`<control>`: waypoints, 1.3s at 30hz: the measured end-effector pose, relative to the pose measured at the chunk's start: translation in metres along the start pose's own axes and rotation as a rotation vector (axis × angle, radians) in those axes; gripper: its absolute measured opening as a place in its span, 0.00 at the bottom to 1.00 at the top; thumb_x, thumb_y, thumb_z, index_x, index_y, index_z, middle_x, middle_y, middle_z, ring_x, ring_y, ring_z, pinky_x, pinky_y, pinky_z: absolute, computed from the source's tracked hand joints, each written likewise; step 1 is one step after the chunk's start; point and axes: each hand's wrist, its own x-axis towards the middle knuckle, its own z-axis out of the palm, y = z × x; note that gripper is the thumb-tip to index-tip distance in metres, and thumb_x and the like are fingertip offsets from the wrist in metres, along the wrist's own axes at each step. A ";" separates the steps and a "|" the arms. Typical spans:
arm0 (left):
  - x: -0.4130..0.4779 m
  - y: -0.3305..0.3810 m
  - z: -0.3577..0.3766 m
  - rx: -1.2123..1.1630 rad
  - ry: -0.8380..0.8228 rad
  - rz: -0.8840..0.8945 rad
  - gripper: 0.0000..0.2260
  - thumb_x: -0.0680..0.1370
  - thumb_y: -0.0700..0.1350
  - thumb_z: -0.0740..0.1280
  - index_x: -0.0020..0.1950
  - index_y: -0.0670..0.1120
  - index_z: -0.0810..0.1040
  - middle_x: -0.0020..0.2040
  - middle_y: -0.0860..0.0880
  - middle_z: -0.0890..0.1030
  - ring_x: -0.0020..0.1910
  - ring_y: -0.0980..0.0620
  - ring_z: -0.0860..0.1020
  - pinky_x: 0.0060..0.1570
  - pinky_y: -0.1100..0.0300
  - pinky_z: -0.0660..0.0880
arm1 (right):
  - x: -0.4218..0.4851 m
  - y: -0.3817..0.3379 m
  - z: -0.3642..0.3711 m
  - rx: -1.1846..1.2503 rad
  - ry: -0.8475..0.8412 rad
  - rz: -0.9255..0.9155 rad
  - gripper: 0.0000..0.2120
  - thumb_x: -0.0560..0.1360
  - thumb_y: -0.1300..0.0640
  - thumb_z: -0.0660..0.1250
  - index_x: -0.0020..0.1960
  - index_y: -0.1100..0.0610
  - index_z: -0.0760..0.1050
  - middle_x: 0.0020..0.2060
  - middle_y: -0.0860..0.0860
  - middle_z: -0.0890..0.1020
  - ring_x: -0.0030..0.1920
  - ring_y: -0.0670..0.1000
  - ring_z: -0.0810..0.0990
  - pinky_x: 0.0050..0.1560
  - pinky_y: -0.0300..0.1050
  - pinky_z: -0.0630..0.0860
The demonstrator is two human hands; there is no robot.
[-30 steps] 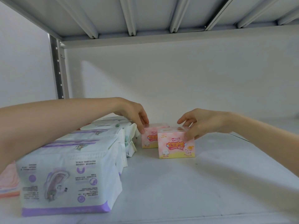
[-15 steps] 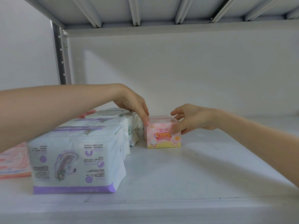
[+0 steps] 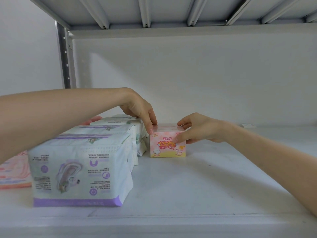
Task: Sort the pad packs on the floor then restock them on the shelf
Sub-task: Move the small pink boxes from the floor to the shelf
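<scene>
A small pink and yellow pad pack (image 3: 164, 150) stands on the white shelf (image 3: 205, 186), right of a row of larger packs. A second pink pack (image 3: 166, 125) stands directly behind it, mostly hidden. My right hand (image 3: 200, 129) pinches the front pack's right end, thumb on its front face and fingers over its top. The fingertips of my left hand (image 3: 137, 109) press down on its top left corner. A white and purple pad pack (image 3: 80, 172) heads the row on the left, with similar packs (image 3: 103, 129) lined up behind it.
Flat pink packs (image 3: 13, 174) lie at the far left, behind my left arm. A grey upright post (image 3: 66, 57) stands at the back left, and the upper shelf's ribbed underside (image 3: 171, 11) is overhead. Bare shelf surface stretches right of the pink packs.
The front pink pack has slid left and back, in line with the rear one and against the row. My left fingers moved from the rear pack to the front pack's corner.
</scene>
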 end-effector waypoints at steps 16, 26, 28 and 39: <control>-0.014 -0.007 0.013 0.035 0.275 -0.038 0.39 0.63 0.60 0.78 0.71 0.51 0.72 0.68 0.57 0.72 0.70 0.56 0.67 0.67 0.61 0.63 | -0.006 0.004 0.003 -0.063 0.061 -0.028 0.39 0.68 0.53 0.78 0.73 0.57 0.63 0.57 0.50 0.75 0.56 0.51 0.78 0.51 0.47 0.80; -0.076 0.027 0.048 0.221 0.546 0.073 0.36 0.73 0.63 0.67 0.77 0.50 0.61 0.76 0.52 0.63 0.73 0.50 0.64 0.66 0.60 0.60 | -0.067 -0.002 -0.001 -0.389 0.362 -0.117 0.34 0.72 0.49 0.73 0.73 0.56 0.64 0.67 0.55 0.73 0.65 0.55 0.72 0.62 0.46 0.70; -0.091 0.035 0.064 0.278 0.581 0.088 0.36 0.74 0.64 0.65 0.77 0.48 0.60 0.77 0.51 0.62 0.74 0.48 0.62 0.70 0.56 0.59 | -0.088 -0.003 0.001 -0.451 0.390 -0.110 0.34 0.73 0.49 0.71 0.74 0.56 0.62 0.68 0.55 0.72 0.67 0.56 0.71 0.64 0.46 0.68; -0.182 0.075 0.183 0.468 0.828 0.187 0.28 0.78 0.60 0.60 0.72 0.44 0.67 0.71 0.46 0.69 0.72 0.47 0.64 0.74 0.47 0.49 | -0.234 -0.012 0.040 -0.740 0.495 -0.041 0.29 0.77 0.48 0.62 0.75 0.54 0.60 0.67 0.55 0.73 0.67 0.59 0.70 0.63 0.55 0.68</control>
